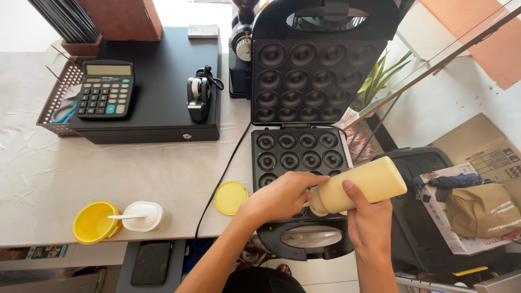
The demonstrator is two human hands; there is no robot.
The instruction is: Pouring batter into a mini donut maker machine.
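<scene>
Over the open doughnut maker, both the left hand and the right hand grip a tilted batter bottle, its yellow lid lying just beside the maker.

A pale yellow squeeze bottle of batter lies tilted nearly flat, its nozzle end pointing toward eight o'clock and its flat base up at two o'clock. It hovers over the near rows of a black doughnut maker, lid propped open at twelve o'clock, ring-shaped moulds empty across the visible rows.
</scene>
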